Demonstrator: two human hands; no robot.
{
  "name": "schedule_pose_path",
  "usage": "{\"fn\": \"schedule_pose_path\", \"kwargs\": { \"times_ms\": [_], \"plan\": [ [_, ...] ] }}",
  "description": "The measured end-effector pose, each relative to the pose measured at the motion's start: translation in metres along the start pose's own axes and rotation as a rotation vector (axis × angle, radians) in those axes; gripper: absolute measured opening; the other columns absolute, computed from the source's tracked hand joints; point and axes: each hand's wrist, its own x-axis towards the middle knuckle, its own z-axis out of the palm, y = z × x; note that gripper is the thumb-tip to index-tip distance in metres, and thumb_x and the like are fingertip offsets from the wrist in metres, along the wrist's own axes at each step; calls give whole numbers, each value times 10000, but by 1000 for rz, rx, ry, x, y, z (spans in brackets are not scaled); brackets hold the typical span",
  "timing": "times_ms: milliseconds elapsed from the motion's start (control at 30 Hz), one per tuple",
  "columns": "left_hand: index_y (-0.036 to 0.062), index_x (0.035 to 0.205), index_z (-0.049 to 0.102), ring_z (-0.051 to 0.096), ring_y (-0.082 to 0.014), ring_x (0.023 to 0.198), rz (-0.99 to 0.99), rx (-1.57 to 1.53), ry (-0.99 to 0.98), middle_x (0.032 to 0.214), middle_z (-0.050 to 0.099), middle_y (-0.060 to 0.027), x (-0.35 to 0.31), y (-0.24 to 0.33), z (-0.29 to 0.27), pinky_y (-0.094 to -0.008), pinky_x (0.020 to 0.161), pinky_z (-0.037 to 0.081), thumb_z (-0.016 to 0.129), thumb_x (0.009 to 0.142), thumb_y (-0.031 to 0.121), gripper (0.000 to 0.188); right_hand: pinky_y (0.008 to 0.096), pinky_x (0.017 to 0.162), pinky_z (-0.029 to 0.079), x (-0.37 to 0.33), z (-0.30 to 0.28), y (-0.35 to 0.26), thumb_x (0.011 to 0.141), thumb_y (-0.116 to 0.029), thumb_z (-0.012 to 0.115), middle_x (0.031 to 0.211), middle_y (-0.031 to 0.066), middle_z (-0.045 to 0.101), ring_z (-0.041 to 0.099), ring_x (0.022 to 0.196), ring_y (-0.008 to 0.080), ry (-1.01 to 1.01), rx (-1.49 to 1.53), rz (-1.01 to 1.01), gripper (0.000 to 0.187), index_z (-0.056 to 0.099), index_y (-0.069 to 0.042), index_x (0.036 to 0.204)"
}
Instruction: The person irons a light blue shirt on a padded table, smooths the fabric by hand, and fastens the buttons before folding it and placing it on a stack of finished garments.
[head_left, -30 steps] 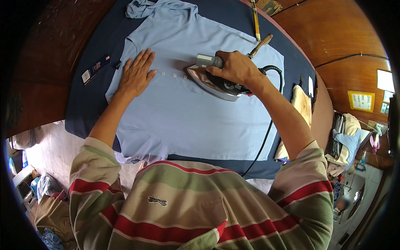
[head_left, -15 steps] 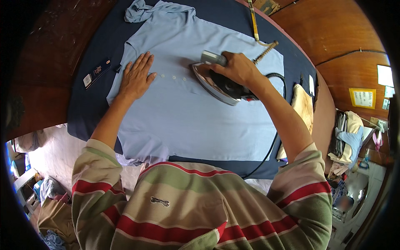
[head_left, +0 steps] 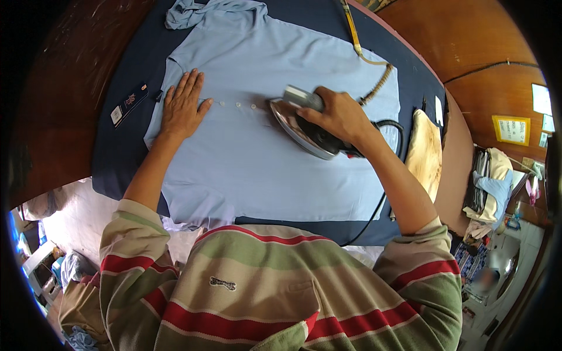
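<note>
Nearest: table [head_left: 108,172], dark blue cover. Light blue shirt [head_left: 263,181] spread over most of it, reaching close to the near edge; at the left part of that edge its cloth drops over. Black cord [head_left: 379,205] crosses the near edge right of middle and runs up beside the shirt's right end.

Left hand [head_left: 182,114]: palm down on the shirt, toward the table's left edge; fingers straight, slightly apart, thumb spread, gripping nothing. Dark hang tag [head_left: 130,105] lies between this hand and the left edge, clear of the shirt.

Right hand [head_left: 341,117]: fingers clamped around the grey handle of the electric iron [head_left: 316,136]. Iron right of the table's middle, over the shirt, tip pointing left, near a row of pale buttons [head_left: 237,105]; contact under the soleplate cannot be seen.

Pale, brown-stained cloth [head_left: 424,155] lies along the right edge.

Farther: tan coiled sleeve [head_left: 380,83] behind the right hand, joining a yellow strip [head_left: 351,29] that reaches in from the far edge. Bunched shirt sleeve [head_left: 182,14] near the far left corner.
</note>
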Motion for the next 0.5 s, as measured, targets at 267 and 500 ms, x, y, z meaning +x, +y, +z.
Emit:
{"fn": "schedule_pose_path", "kwargs": {
  "times_ms": [267, 500],
  "plan": [
    [118, 1454, 232, 159, -220, 1407, 11, -3, -11, 1523, 192, -57, 2, 0, -2, -451, 1119, 166, 370, 944, 449, 624, 402, 662, 511, -8, 0, -15, 768, -406, 644, 717, 217, 641, 645, 685, 361, -73, -25, 0, 455, 613, 0, 970],
    [124, 1460, 218, 143, -226, 1411, 22, -26, -5, 1525, 185, -60, 3, -3, 5, -451, 1122, 147, 371, 943, 447, 629, 435, 633, 517, -56, 15, -1, 736, -446, 654, 718, 191, 649, 642, 677, 363, -177, -83, -224, 447, 617, -68, 973]
  ]
}}
